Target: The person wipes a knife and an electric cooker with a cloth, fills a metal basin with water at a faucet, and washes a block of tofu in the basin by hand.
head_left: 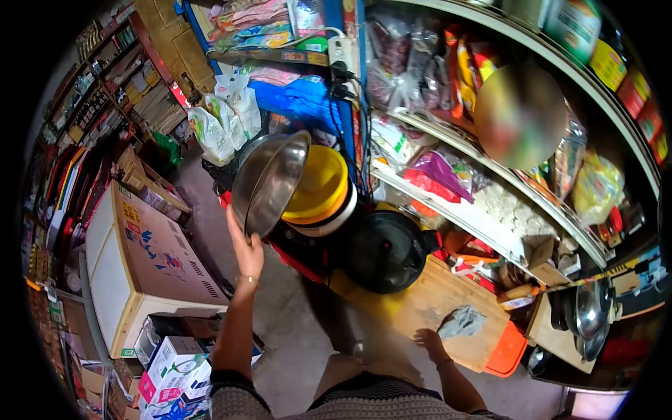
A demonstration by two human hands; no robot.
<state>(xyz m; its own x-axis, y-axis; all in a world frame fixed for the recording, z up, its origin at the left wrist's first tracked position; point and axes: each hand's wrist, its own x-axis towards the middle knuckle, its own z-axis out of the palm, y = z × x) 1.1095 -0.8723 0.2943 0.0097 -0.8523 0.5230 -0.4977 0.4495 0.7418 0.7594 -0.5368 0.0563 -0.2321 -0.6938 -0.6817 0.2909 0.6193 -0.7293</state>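
My left hand point(246, 246) grips the lower rim of a stainless steel basin point(269, 185), which is tilted on its side. Just right of it, a yellow plastic basin point(318, 185) sits on a white container point(329, 224), partly covered by the steel one. A black round lidded pan point(386, 252) stands to the right of these. Low at the right, my right hand point(428, 341) is open with nothing in it, over the near edge of a wooden board point(420, 301). Close to its fingers lies a crumpled grey cloth point(462, 322) on the board.
Shelves point(490, 157) packed with bagged goods rise at the right. A white chest freezer point(150, 280) stands at the left, with boxes point(175, 374) before it. Plastic bags point(227, 119) sit beyond the basins. Cables hang from a power strip point(343, 52).
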